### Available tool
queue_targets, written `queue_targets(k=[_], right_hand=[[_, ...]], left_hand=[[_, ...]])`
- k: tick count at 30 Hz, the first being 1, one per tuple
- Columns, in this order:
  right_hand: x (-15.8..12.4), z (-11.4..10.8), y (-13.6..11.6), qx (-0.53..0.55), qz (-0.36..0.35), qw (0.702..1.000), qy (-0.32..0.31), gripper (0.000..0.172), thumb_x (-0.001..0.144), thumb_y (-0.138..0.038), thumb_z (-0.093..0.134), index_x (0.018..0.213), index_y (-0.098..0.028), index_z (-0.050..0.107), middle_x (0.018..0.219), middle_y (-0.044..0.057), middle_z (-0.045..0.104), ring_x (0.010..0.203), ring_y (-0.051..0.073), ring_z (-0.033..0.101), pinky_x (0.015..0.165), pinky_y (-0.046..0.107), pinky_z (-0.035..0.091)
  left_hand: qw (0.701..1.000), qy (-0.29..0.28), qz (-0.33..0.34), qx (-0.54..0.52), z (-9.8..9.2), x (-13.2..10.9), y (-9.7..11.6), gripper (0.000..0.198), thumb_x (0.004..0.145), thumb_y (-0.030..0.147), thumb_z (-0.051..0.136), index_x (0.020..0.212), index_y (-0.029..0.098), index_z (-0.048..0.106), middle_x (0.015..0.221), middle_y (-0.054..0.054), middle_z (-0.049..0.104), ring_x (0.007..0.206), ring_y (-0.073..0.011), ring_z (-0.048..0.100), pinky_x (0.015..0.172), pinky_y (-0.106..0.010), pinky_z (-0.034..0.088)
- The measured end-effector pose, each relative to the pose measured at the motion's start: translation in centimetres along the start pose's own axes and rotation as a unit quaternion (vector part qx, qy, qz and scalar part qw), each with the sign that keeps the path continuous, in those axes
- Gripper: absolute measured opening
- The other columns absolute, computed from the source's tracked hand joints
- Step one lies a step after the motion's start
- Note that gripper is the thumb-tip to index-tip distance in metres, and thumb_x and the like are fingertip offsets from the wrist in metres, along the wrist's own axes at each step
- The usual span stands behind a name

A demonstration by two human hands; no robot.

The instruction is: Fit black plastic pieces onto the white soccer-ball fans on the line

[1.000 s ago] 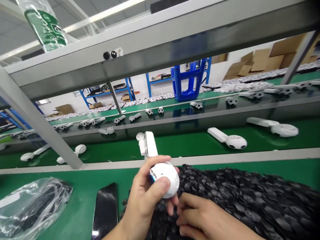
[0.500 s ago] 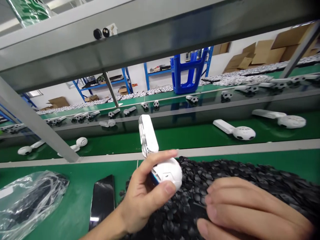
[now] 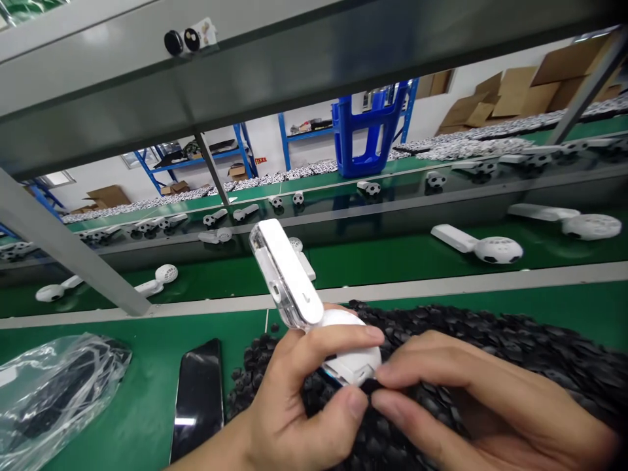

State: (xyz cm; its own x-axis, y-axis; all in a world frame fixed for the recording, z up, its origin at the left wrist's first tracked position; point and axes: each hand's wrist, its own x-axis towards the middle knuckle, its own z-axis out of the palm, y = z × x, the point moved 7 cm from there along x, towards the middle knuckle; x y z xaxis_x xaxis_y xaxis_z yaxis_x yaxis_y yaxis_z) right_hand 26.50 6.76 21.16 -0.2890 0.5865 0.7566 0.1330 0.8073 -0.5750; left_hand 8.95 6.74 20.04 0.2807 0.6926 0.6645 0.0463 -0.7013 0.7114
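My left hand (image 3: 314,392) is closed around the round head of a white handheld fan (image 3: 289,275), thumb below and fingers over the top. The fan's long handle, with a clear edge, points up and to the left. Between thumb and forefinger, my right hand (image 3: 451,386) pinches a small black plastic piece (image 3: 370,386) against the rim of the fan's head, at a recess. Under both hands spreads a heap of loose black pieces (image 3: 515,340). Fingers partly cover the fan's head.
A black phone (image 3: 197,392) and a clear plastic bag (image 3: 63,386) lie on the left. Beyond a pale rail, other white fans (image 3: 498,250) rest on the green belt. A grey metal beam (image 3: 294,72) crosses above; a blue stool (image 3: 363,137) stands behind.
My right hand has moved left from over the heap and now meets the fan's head with a black piece. The fan has turned and shifted slightly right and down.
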Motion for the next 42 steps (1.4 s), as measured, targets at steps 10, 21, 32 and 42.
queue_targets(k=[10, 21, 32, 42], right_hand=[[-2.1, 2.2, 4.4, 0.225, 0.338, 0.913, -0.042, 0.07, 0.083, -0.046, 0.103, 0.143, -0.04, 0.068, 0.147, 0.004, 0.075, 0.141, 0.027, 0.072, 0.112, 0.032, 0.065], [-1.2, 3.9, 1.8, 0.304, 0.275, 0.91, -0.064, 0.06, 0.091, -0.006, 0.083, 0.141, -0.04, 0.079, 0.139, -0.005, 0.083, 0.128, 0.018, 0.081, 0.106, 0.023, 0.066], [-0.6, 2.6, 3.8, 0.094, 0.229, 0.943, -0.223, 0.047, 0.102, -0.031, 0.086, 0.144, -0.031, 0.066, 0.136, 0.001, 0.079, 0.116, 0.02, 0.082, 0.098, 0.031, 0.069], [-5.5, 6.8, 8.2, -0.203, 0.105, 0.866, -0.444, 0.028, 0.08, 0.007, 0.085, 0.076, -0.019, 0.078, 0.085, 0.002, 0.081, 0.084, 0.027, 0.079, 0.07, 0.034, 0.05]], left_hand=[[1.0, 0.002, -0.012, 0.021, 0.6, -0.4, -0.2, 0.048, 0.091, 0.016, 0.08, 0.136, 0.033, 0.077, 0.126, -0.005, 0.08, 0.112, -0.0254, 0.078, 0.107, -0.034, 0.061], [0.995, 0.076, -0.025, 0.061, 0.8, -2.0, 0.8, 0.025, 0.092, 0.034, 0.09, 0.115, 0.03, 0.08, 0.099, -0.004, 0.076, 0.083, -0.0216, 0.074, 0.081, -0.035, 0.062], [0.968, 0.113, -0.174, -0.14, -0.9, -0.1, 0.8, 0.041, 0.1, 0.046, 0.087, 0.135, 0.039, 0.069, 0.124, -0.002, 0.079, 0.097, -0.0222, 0.079, 0.084, -0.033, 0.069], [0.935, 0.116, -0.254, -0.219, -0.6, -0.1, -1.0, 0.048, 0.11, 0.037, 0.07, 0.151, 0.033, 0.045, 0.101, -0.009, 0.085, 0.075, -0.0237, 0.08, 0.065, -0.032, 0.068]])
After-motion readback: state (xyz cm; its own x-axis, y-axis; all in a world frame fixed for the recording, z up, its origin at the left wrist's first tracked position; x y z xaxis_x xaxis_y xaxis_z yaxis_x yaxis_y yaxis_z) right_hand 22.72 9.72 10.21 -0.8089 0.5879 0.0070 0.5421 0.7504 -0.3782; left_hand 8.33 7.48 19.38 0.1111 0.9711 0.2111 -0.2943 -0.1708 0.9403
